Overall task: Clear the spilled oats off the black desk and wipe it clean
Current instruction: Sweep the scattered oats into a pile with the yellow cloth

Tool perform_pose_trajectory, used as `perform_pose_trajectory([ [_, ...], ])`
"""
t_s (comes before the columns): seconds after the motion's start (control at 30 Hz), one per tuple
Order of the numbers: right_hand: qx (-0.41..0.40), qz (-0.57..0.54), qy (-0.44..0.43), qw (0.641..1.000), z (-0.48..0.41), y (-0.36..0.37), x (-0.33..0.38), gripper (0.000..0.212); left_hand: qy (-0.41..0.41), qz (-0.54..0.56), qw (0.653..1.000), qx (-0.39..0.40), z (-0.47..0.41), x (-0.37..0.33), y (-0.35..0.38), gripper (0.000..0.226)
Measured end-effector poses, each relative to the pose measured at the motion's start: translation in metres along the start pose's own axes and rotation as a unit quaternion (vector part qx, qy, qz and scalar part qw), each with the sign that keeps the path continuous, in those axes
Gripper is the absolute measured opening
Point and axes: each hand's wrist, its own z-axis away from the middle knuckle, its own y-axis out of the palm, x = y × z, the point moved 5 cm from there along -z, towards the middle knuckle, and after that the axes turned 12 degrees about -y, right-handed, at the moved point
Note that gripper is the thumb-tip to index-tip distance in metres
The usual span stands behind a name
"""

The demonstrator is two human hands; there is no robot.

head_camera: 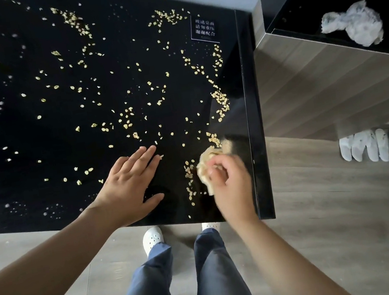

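Note:
Pale oat flakes point(127, 114) lie scattered over most of the glossy black desk point(23, 149), thicker along its right side. My left hand point(128, 186) rests flat on the desk near the front edge, fingers straight. To its right, my right hand point(228, 177) grips a crumpled beige tissue point(206, 163) and holds it against the desk close to the front right corner. A small line of oats point(188, 173) lies just left of the tissue. The hand and tissue are motion-blurred.
A white notice sticker point(204, 29) sits on the desk's far right. To the right stands a wood-faced shelf unit point(305, 83) with a crumpled white tissue point(355, 25) on its black top. White slippers point(387, 147) line the floor below. My legs stand at the desk's front edge.

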Motion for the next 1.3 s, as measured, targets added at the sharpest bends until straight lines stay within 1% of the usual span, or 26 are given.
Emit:
perform_pose_trajectory([
  [0.13, -0.059, 0.072, 0.053, 0.994, -0.041, -0.035, -0.035, 0.014, -0.005, -0.001, 1.000, -0.002, -0.001, -0.003, -0.001, 0.082],
  [0.23, -0.061, 0.114, 0.083, 0.988, -0.060, -0.027, -0.053, 0.016, -0.012, -0.012, 1.000, -0.010, 0.002, -0.002, -0.001, 0.082],
  [0.3, -0.056, 0.124, 0.063, 0.989, -0.063, -0.009, -0.047, 0.015, -0.018, -0.007, 1.000, -0.017, 0.003, -0.001, -0.001, 0.081],
  [0.37, -0.027, 0.110, 0.012, 0.994, -0.060, 0.014, -0.029, 0.013, -0.023, 0.001, 0.999, -0.022, 0.004, -0.001, 0.001, 0.079],
  [0.47, 0.084, 0.078, -0.075, 0.991, -0.047, 0.041, -0.006, 0.014, -0.034, 0.011, 0.999, -0.028, 0.002, 0.001, 0.003, 0.075],
  [0.5, 0.104, 0.061, -0.080, 0.990, -0.045, 0.041, -0.003, 0.014, -0.038, 0.017, 0.999, -0.029, 0.002, 0.000, 0.003, 0.074],
  [0.53, 0.106, 0.041, -0.072, 0.991, -0.045, 0.035, -0.003, 0.015, -0.043, 0.025, 0.998, -0.031, 0.002, 0.000, 0.002, 0.072],
  [0.6, 0.067, 0.025, -0.055, 0.996, -0.053, 0.013, -0.008, 0.015, -0.055, 0.041, 0.997, -0.037, 0.001, -0.002, 0.002, 0.071],
  [0.77, -0.031, 0.064, 0.009, 0.997, -0.105, -0.039, -0.045, 0.015, -0.081, 0.039, 0.995, -0.050, -0.003, -0.010, -0.001, 0.073],
  [0.83, -0.050, 0.095, 0.053, 0.993, -0.126, -0.045, -0.065, 0.017, -0.091, 0.040, 0.994, -0.052, -0.002, -0.015, -0.001, 0.073],
  [0.9, -0.048, 0.122, 0.074, 0.989, -0.139, -0.040, -0.077, 0.019, -0.102, 0.041, 0.992, -0.055, -0.002, -0.019, -0.002, 0.073],
  [0.97, -0.043, 0.140, 0.060, 0.987, -0.144, -0.026, -0.074, 0.017, -0.114, 0.045, 0.991, -0.060, -0.005, -0.022, -0.003, 0.072],
  [1.03, -0.031, 0.128, 0.018, 0.991, -0.140, -0.007, -0.058, 0.013, -0.131, 0.050, 0.988, -0.064, -0.006, -0.022, -0.005, 0.071],
  [1.13, 0.050, 0.090, -0.065, 0.993, -0.120, 0.025, -0.028, 0.009, -0.157, 0.051, 0.984, -0.060, -0.006, -0.022, -0.002, 0.072],
  [1.2, 0.109, 0.045, -0.094, 0.989, -0.107, 0.037, -0.016, 0.009, -0.169, 0.048, 0.983, -0.056, -0.004, -0.023, 0.001, 0.073],
  [1.23, 0.120, 0.024, -0.097, 0.988, -0.105, 0.036, -0.014, 0.010, -0.175, 0.046, 0.982, -0.055, -0.005, -0.024, 0.001, 0.073],
  [1.3, 0.087, 0.008, -0.094, 0.992, -0.116, 0.020, -0.016, 0.010, -0.185, 0.046, 0.980, -0.058, -0.008, -0.026, 0.000, 0.072],
])
